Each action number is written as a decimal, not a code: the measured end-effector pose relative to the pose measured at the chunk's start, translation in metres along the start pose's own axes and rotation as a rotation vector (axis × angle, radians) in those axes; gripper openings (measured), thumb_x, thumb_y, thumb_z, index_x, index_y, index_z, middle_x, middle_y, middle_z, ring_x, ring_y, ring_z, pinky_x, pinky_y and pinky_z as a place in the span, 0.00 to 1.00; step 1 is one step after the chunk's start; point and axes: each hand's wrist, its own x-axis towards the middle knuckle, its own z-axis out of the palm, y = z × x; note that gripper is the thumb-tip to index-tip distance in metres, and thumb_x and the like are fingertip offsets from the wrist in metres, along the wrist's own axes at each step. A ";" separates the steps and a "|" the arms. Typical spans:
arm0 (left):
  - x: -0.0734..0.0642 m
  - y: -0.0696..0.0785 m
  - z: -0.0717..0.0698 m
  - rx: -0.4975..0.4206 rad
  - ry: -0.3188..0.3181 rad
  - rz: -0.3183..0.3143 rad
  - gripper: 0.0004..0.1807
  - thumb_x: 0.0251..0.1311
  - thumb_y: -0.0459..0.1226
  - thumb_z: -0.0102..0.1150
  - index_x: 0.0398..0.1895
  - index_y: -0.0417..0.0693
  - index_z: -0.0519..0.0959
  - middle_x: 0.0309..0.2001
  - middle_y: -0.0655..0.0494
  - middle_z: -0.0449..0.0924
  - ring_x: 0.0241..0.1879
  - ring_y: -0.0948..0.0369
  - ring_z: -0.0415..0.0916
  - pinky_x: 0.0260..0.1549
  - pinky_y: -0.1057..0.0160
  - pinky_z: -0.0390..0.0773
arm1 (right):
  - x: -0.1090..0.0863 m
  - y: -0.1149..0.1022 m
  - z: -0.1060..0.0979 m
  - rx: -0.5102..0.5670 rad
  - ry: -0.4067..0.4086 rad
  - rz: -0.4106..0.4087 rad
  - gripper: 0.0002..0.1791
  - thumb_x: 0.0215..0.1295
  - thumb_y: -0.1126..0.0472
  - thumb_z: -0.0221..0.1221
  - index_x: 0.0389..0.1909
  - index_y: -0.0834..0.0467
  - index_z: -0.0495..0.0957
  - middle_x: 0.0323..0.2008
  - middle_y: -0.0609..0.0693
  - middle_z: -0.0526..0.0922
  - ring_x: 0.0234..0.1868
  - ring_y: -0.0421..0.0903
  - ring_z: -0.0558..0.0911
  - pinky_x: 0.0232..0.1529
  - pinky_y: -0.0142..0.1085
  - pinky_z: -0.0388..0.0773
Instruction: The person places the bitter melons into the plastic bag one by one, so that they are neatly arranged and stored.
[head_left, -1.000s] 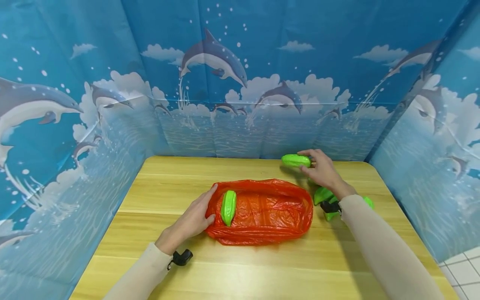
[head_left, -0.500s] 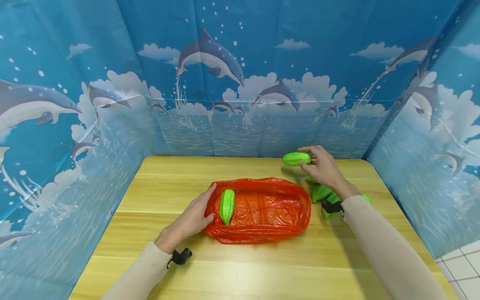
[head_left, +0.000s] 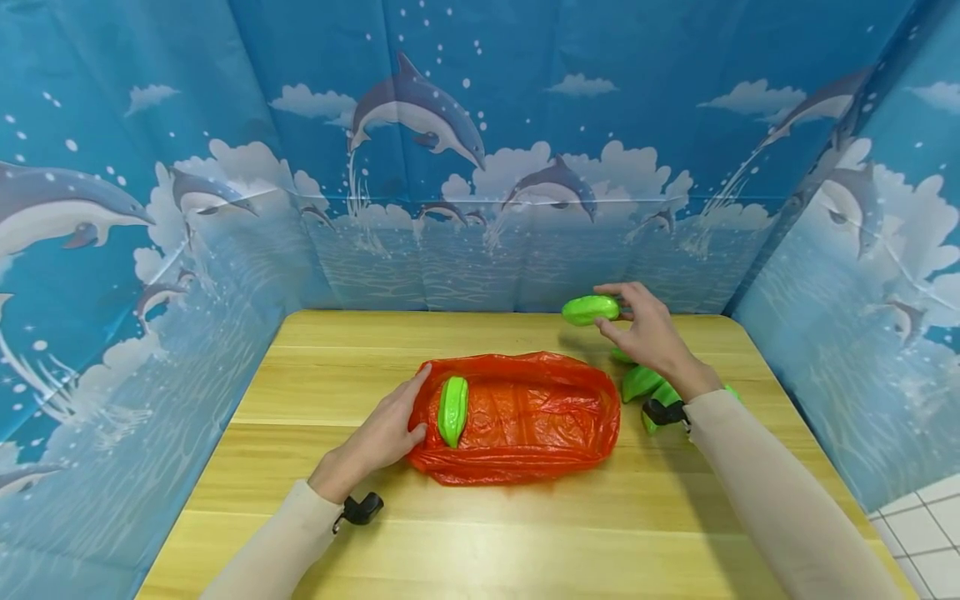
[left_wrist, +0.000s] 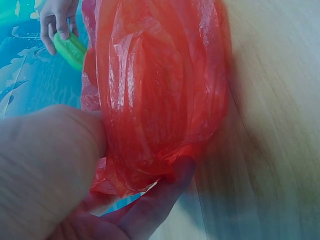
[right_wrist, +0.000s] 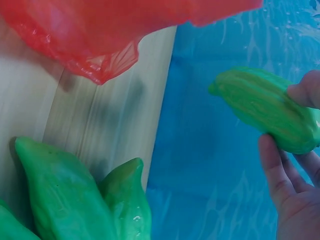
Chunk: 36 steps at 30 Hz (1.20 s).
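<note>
A red plastic bag (head_left: pixel 517 467) lies with its wide mouth facing up on the wooden table. Inside its left end rests a glossy green ridged fruit (head_left: pixel 452 412). My left hand (head_left: pixel 378 429) grips the bag's left end, with fingers and thumb spread along the rim. The thumb presses into the red film in the left wrist view. At the table's back edge, my right hand (head_left: pixel 647 332) pinches a second green ridged fruit (right_wrist: pixel 270 107) between thumb and fingers, raised above the tabletop. Several more green fruits (right_wrist: pixel 65 195) lie below my right wrist, partly hidden by the arm.
The wooden table (head_left: pixel 322 367) ends against a blue dolphin-print curtain (head_left: pixel 480 250) that hangs at the back and both sides. A small black camera is strapped to each wrist. White floor tiles (head_left: pixel 918 533) show at the lower right.
My right hand has lifted slightly with the green fruit in it. The left hand keeps its place on the bag. The whole scene shifts slightly left with the head.
</note>
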 end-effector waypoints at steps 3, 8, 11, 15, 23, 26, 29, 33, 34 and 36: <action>0.000 0.001 -0.001 -0.003 -0.001 0.000 0.56 0.76 0.26 0.70 0.99 0.44 0.48 0.94 0.36 0.58 0.91 0.36 0.64 0.88 0.36 0.70 | 0.000 -0.003 -0.001 -0.001 0.014 -0.016 0.30 0.82 0.65 0.71 0.80 0.61 0.78 0.74 0.66 0.79 0.68 0.64 0.86 0.66 0.60 0.90; 0.002 0.001 -0.001 -0.002 0.000 0.004 0.56 0.75 0.25 0.70 0.99 0.44 0.48 0.93 0.36 0.60 0.90 0.36 0.64 0.88 0.36 0.70 | 0.000 -0.010 -0.003 0.006 0.029 -0.028 0.31 0.81 0.66 0.71 0.80 0.62 0.78 0.76 0.65 0.80 0.71 0.65 0.86 0.67 0.64 0.90; 0.002 0.001 -0.001 0.004 -0.001 0.005 0.56 0.75 0.25 0.70 0.99 0.44 0.48 0.93 0.36 0.60 0.90 0.36 0.64 0.88 0.37 0.70 | 0.000 -0.013 -0.004 0.006 0.035 -0.038 0.31 0.81 0.67 0.72 0.80 0.64 0.77 0.76 0.65 0.81 0.71 0.65 0.86 0.67 0.65 0.90; 0.002 0.002 -0.001 0.007 -0.005 -0.005 0.57 0.75 0.25 0.70 0.99 0.45 0.48 0.94 0.36 0.59 0.91 0.36 0.64 0.88 0.37 0.71 | -0.001 -0.018 -0.005 0.005 0.043 -0.055 0.32 0.80 0.67 0.73 0.80 0.64 0.77 0.76 0.65 0.82 0.70 0.66 0.86 0.67 0.65 0.90; 0.001 0.004 -0.003 0.010 -0.004 -0.003 0.57 0.76 0.26 0.70 0.99 0.45 0.47 0.93 0.36 0.59 0.90 0.36 0.65 0.87 0.36 0.71 | -0.003 -0.024 -0.008 -0.024 0.068 -0.086 0.32 0.77 0.67 0.75 0.79 0.62 0.79 0.75 0.62 0.85 0.68 0.63 0.88 0.64 0.52 0.93; 0.001 0.004 -0.003 0.013 -0.002 0.003 0.56 0.76 0.26 0.70 0.99 0.44 0.48 0.93 0.35 0.60 0.90 0.36 0.65 0.87 0.36 0.72 | -0.004 -0.027 -0.008 -0.013 0.078 -0.101 0.32 0.77 0.68 0.75 0.78 0.63 0.79 0.73 0.62 0.85 0.67 0.63 0.89 0.63 0.56 0.93; 0.001 0.004 -0.003 0.013 -0.001 0.003 0.56 0.75 0.26 0.70 0.99 0.44 0.48 0.93 0.35 0.60 0.90 0.35 0.66 0.87 0.36 0.72 | -0.005 -0.031 -0.008 -0.001 0.084 -0.111 0.32 0.77 0.68 0.75 0.77 0.63 0.78 0.71 0.63 0.86 0.66 0.62 0.90 0.63 0.58 0.93; 0.000 0.004 -0.003 0.012 -0.002 0.002 0.56 0.75 0.26 0.70 0.99 0.44 0.48 0.93 0.36 0.60 0.90 0.35 0.66 0.87 0.36 0.71 | -0.006 -0.037 -0.008 0.002 0.092 -0.131 0.31 0.77 0.68 0.75 0.76 0.64 0.78 0.70 0.62 0.88 0.64 0.60 0.91 0.62 0.54 0.93; 0.001 0.004 -0.003 0.012 -0.003 0.002 0.56 0.75 0.26 0.70 0.99 0.44 0.48 0.93 0.36 0.60 0.90 0.35 0.66 0.87 0.36 0.71 | -0.006 -0.038 -0.008 0.003 0.096 -0.138 0.31 0.76 0.68 0.76 0.75 0.64 0.77 0.70 0.62 0.88 0.64 0.59 0.91 0.62 0.54 0.93; 0.001 0.003 -0.002 0.014 0.003 0.007 0.56 0.75 0.25 0.70 0.99 0.44 0.48 0.93 0.35 0.61 0.89 0.35 0.66 0.87 0.36 0.72 | -0.007 -0.041 -0.008 0.005 0.105 -0.152 0.31 0.76 0.68 0.76 0.75 0.65 0.77 0.70 0.61 0.89 0.64 0.58 0.92 0.62 0.53 0.93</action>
